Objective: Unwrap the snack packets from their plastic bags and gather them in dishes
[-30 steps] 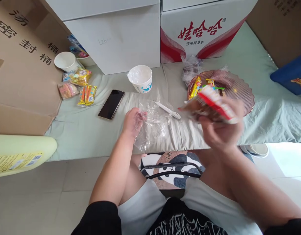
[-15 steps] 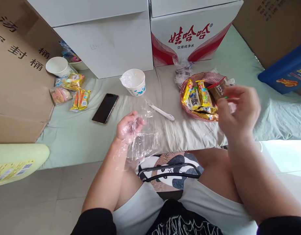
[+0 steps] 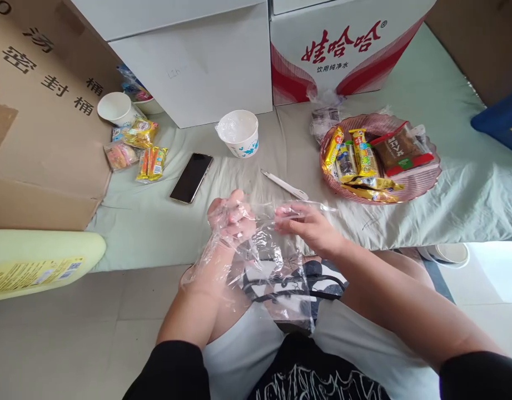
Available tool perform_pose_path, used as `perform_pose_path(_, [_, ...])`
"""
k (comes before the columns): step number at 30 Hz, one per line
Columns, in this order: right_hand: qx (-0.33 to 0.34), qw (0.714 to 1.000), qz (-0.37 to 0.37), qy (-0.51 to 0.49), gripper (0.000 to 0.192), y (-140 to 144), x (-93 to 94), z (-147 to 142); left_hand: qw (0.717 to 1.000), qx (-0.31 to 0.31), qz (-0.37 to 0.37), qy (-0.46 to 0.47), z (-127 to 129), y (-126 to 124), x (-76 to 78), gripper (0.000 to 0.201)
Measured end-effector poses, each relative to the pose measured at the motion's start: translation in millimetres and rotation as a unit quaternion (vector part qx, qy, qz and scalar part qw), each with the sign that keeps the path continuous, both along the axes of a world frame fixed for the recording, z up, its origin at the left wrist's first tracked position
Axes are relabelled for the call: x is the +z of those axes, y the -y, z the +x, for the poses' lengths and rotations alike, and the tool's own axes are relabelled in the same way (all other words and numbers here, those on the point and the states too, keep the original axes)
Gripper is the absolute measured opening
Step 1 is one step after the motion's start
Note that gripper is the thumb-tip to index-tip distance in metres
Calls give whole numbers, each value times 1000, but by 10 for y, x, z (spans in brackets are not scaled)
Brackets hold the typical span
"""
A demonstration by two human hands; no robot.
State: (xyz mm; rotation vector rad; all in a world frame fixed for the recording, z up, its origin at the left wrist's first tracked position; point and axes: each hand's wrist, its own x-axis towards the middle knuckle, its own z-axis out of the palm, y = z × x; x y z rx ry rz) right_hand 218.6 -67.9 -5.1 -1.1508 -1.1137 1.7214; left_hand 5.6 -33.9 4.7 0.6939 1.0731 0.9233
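Observation:
My left hand (image 3: 230,219) and my right hand (image 3: 308,222) both grip a clear plastic bag (image 3: 272,266) that hangs over my lap, at the front edge of the pale green cloth. The left hand pinches the bag's top left, the right hand its top right. A pink ribbed plate (image 3: 424,180) to the right holds several wrapped snacks, among them a brown packet with a red edge (image 3: 399,150). A white pen-like tool (image 3: 284,185) lies just beyond my hands.
A black phone (image 3: 191,177) lies left of centre. A white paper bowl (image 3: 239,133) lined with plastic stands behind it. More snack packets (image 3: 149,162) and a white cup (image 3: 116,108) sit at the far left. Cardboard boxes line the back; one is printed red and white (image 3: 343,55).
My right hand put the brown packet with the red edge on the pink plate, then came back left and took hold of the plastic bag. The bag now hangs spread between both hands.

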Motion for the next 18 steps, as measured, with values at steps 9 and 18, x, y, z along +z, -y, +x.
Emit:
perform_pose_path(9, [-192, 964, 136, 121, 27, -277, 154, 127, 996, -36, 84, -14, -493, -209, -43, 87])
perform_pose_path(18, [-191, 940, 184, 215, 14, -240, 140, 293, 978, 82, 145, -125, -374, -274, -120, 46])
